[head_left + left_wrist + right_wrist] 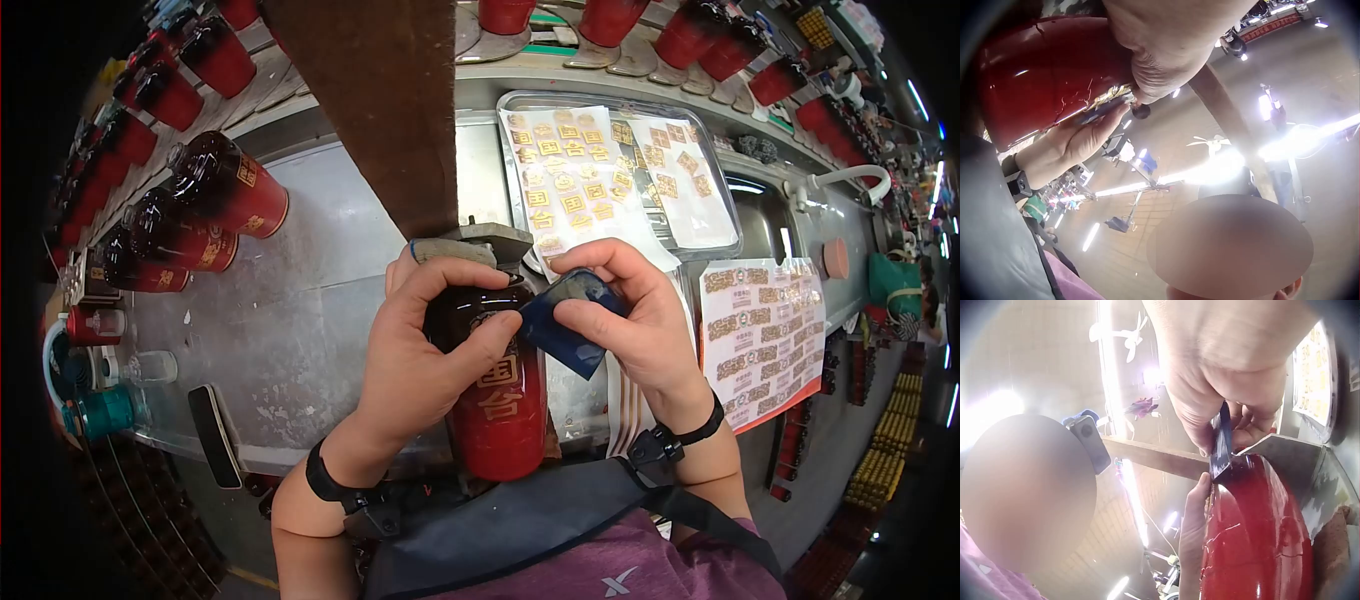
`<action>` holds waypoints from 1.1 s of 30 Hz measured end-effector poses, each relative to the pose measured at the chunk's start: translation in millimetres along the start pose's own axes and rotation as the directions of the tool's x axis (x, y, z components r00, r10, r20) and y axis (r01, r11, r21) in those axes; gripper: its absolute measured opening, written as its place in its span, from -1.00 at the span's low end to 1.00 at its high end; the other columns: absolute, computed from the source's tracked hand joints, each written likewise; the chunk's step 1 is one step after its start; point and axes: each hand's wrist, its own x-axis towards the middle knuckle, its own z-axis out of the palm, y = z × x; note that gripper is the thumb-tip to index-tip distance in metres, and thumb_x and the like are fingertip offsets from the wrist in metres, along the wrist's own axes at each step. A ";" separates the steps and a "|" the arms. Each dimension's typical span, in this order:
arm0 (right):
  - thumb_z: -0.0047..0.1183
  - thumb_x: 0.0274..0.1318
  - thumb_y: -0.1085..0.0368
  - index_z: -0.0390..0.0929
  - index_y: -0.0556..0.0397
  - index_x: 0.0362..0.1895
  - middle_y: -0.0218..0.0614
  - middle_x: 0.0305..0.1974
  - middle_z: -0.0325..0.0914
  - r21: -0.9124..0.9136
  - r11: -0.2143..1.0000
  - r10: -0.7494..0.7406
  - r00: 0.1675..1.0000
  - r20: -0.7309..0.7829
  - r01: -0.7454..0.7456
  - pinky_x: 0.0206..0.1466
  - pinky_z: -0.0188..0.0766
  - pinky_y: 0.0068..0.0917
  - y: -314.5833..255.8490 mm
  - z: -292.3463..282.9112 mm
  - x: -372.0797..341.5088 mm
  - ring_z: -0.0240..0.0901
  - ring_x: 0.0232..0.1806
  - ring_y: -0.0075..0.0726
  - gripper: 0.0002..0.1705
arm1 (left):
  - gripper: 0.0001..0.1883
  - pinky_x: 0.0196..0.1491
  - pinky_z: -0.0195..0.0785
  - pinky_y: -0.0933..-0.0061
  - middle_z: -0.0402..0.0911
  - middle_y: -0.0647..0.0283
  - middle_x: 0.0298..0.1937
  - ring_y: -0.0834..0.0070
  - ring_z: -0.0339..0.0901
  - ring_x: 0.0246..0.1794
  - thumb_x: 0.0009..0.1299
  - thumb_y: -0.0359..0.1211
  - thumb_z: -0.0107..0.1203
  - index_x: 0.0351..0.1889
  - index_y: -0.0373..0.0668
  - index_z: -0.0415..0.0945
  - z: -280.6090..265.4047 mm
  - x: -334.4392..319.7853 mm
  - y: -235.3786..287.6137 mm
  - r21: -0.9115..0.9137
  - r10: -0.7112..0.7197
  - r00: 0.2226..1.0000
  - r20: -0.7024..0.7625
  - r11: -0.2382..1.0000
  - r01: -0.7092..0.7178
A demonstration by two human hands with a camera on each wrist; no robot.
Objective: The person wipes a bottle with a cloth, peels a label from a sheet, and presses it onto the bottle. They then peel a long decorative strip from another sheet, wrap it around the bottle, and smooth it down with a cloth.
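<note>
A glossy red bottle (pixel 500 430) with a dark top and raised gold characters lies in front of the person, its base toward the apron. At its dark upper end the left hand (pixel 415 345) grips it, thumb on the side with the characters and fingers over the far side. The right hand (pixel 640 325) pinches a flat dark blue scraper-like piece (pixel 572 340) between thumb and fingers. Its edge meets the bottle beside the left thumb, as the right wrist view shows with the blue piece (pixel 1221 447) against the red surface (pixel 1254 544).
Several similar bottles (pixel 225 185) stand at the left. Beyond the hands, a metal tray (pixel 725 225) bears sheets of gold character stickers (pixel 575 180). A printed sheet (pixel 760 330) lies right, near a sink (pixel 755 205). A brown post (pixel 400 110) rises ahead; a dark-faced slab (pixel 213 435) lies at the left edge.
</note>
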 end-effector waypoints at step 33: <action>0.23 0.19 0.46 0.52 0.12 0.10 -0.38 -0.09 0.62 0.040 0.999 -0.022 0.977 -0.210 0.031 -0.04 0.43 -0.70 5.5 1.0 3.3 0.52 -0.11 -0.66 -0.62 | -0.77 0.28 0.12 0.42 0.53 0.21 0.06 0.41 0.33 0.14 0.55 -0.35 0.00 0.02 -0.16 0.64 -15.7 0.6 -8.2 -0.113 0.071 0.997 0.035 0.991 -0.067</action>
